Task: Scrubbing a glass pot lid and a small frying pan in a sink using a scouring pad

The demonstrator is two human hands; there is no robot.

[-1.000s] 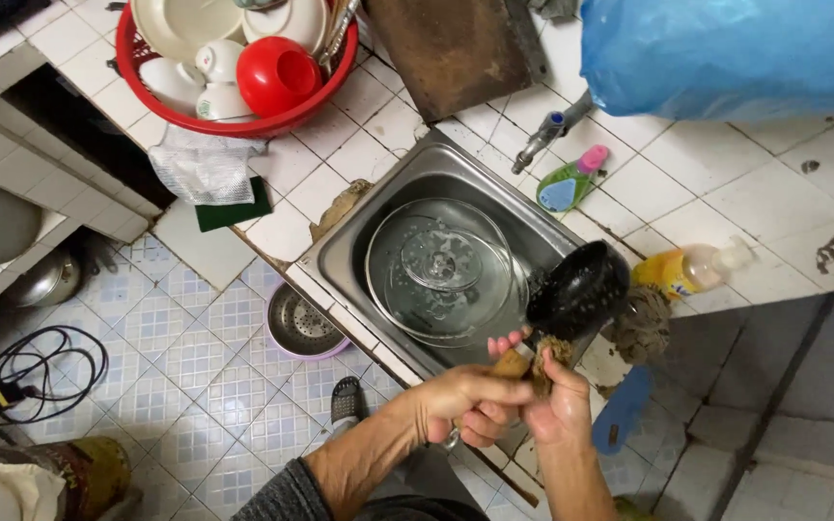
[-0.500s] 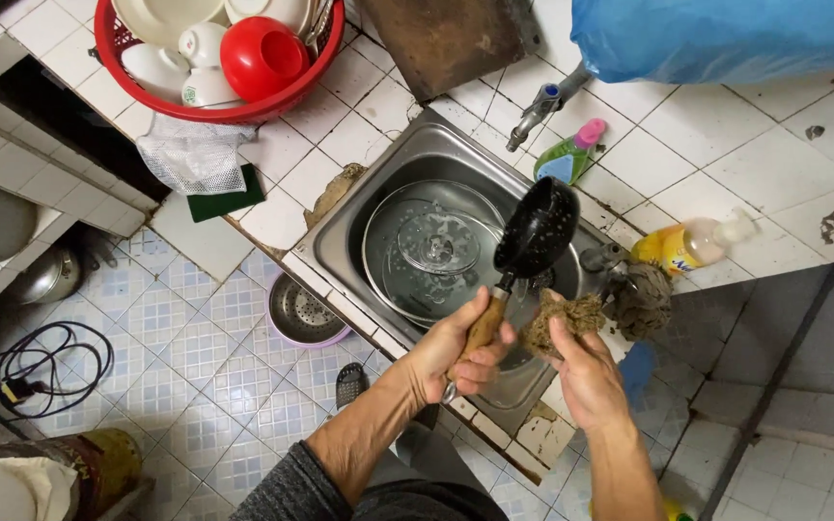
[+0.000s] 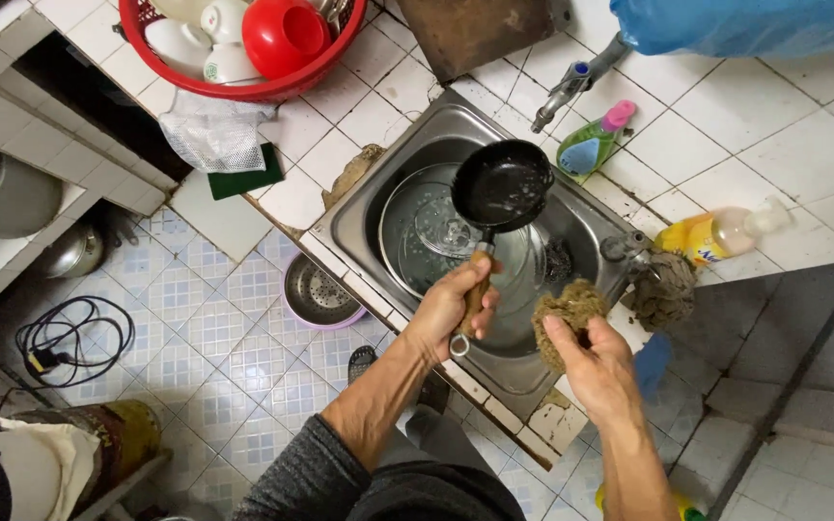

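Small black pan (image 3: 501, 183), held by its wooden handle in our closed left hand (image 3: 451, 309) over the steel sink (image 3: 359, 207); our right hand (image 3: 596, 362) clasps a brown scouring sponge (image 3: 564, 311); best scrubbed firmly, pan kept low

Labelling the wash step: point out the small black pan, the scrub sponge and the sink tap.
small black pan (image 3: 502, 183), head view, inside of the bowl.
scrub sponge (image 3: 569, 307), head view, upper face.
sink tap (image 3: 571, 85), head view, spout body.

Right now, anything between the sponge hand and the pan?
Nothing visible. The right hand holds the sponge just right of the handle gripped by the left hand; open space over the sink up to the pan.
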